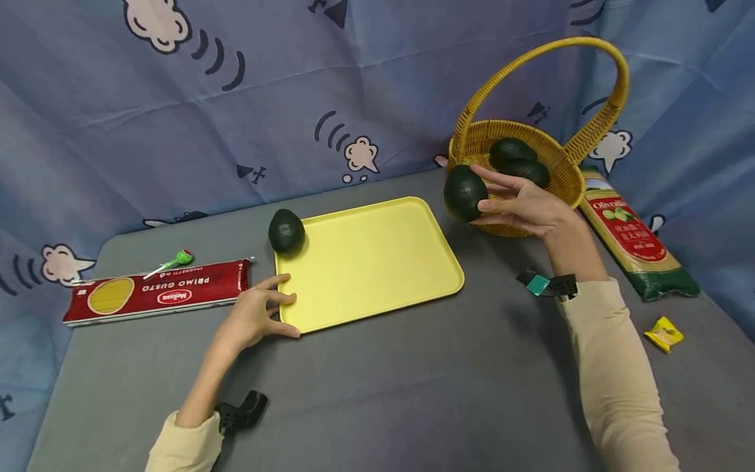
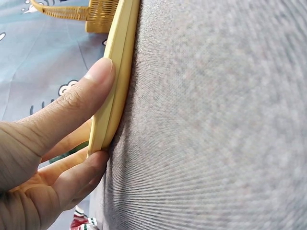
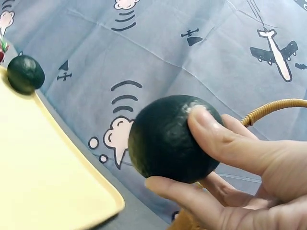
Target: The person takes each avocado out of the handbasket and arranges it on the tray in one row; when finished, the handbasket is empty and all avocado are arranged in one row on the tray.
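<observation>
My right hand (image 1: 522, 202) pinches a dark green avocado (image 1: 465, 193) between thumb and fingers, in front of the wicker basket (image 1: 574, 187). The right wrist view shows this avocado (image 3: 175, 139) held off the table. Two more avocados (image 1: 512, 152) lie inside the basket. My left hand (image 1: 255, 311) grips the near left corner of a yellow tray (image 1: 371, 262); in the left wrist view the thumb presses on the tray's rim (image 2: 112, 100) and the fingers rest against its other side. Another avocado (image 1: 286, 231) sits at the tray's far left corner.
A red spaghetti pack (image 1: 159, 292) lies left of the tray, with a green lollipop (image 1: 177, 259) along its top edge. Right of the basket are an Olivolia-labelled pack (image 1: 637, 236) and a small yellow wrapped candy (image 1: 664, 334). A patterned blue cloth (image 1: 295, 85) hangs behind the table.
</observation>
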Motion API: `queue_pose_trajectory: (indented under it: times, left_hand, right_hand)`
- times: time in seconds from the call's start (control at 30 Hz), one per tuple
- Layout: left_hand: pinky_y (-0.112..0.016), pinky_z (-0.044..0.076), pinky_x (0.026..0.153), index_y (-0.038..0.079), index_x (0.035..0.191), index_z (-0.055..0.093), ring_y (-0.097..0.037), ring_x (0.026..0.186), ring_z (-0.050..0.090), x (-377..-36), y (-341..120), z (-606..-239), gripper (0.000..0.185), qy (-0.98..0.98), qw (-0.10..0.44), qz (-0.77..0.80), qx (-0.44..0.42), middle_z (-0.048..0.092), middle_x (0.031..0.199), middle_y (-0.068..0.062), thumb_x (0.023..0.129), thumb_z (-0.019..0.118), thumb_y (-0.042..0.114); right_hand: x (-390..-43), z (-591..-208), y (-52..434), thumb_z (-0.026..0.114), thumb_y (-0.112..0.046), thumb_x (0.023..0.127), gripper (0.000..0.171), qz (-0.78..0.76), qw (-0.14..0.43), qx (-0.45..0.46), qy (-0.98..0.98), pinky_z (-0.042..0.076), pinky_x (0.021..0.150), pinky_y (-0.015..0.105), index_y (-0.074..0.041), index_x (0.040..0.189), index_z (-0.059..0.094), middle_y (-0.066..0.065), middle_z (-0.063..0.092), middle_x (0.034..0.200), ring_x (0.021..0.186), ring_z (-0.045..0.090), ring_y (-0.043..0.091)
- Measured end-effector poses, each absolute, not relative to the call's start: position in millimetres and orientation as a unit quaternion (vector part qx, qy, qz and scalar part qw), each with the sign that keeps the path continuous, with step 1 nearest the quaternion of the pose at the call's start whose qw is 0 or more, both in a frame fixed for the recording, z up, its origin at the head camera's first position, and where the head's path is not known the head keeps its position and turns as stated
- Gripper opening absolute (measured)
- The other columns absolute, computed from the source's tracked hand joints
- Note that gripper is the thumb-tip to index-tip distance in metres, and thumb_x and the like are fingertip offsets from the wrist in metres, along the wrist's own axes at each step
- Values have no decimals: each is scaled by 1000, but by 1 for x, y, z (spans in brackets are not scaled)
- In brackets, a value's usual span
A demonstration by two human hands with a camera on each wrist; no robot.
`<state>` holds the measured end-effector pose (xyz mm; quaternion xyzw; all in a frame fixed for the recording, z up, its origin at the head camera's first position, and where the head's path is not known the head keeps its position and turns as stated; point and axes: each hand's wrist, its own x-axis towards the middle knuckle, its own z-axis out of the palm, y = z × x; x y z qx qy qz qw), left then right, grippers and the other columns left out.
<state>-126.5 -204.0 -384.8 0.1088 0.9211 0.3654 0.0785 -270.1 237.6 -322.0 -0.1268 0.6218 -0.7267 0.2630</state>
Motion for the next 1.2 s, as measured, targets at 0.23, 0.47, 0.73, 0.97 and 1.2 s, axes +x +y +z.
queue_pose_trajectory:
  times: [0.23,0.47,0.73,0.97,1.2]
  left_hand:
    - [-42,53,88,-14,112,65,-42,125,46,-130,-205,-382,57,916,86,379,102,41,143,-27,63,88,5]
    - [-43,52,89,-15,112,64,-42,127,44,-132,-206,-381,57,915,92,380,95,40,143,-26,64,87,4]
    - [-42,52,88,-14,112,65,-41,125,47,-132,-207,-382,57,919,90,372,97,41,143,-26,64,88,6]
    - [-43,52,90,-15,113,64,-41,127,44,-130,-205,-380,57,916,98,378,94,40,144,-26,65,87,4]
    - [-43,51,91,-16,114,63,-42,126,45,-128,-204,-382,57,911,107,388,91,38,144,-27,65,87,2]
  right_hand:
    - [-278,-336,221,52,14,91,68,-737,293,-158,588,52,91,47,-22,148,39,3,52,131,112,62,22]
    - [-287,-348,204,55,13,91,68,-740,303,-143,584,49,95,49,-24,146,42,12,41,140,112,61,23]
    - [-293,-357,184,55,15,90,65,-749,316,-143,564,39,101,56,-28,139,53,13,40,142,114,59,24]
    - [-297,-364,169,52,16,91,66,-744,320,-152,566,31,103,63,-27,141,50,17,36,147,117,57,24]
    - [-301,-366,152,50,18,90,70,-748,335,-113,562,26,103,64,-22,146,43,19,22,153,122,49,33]
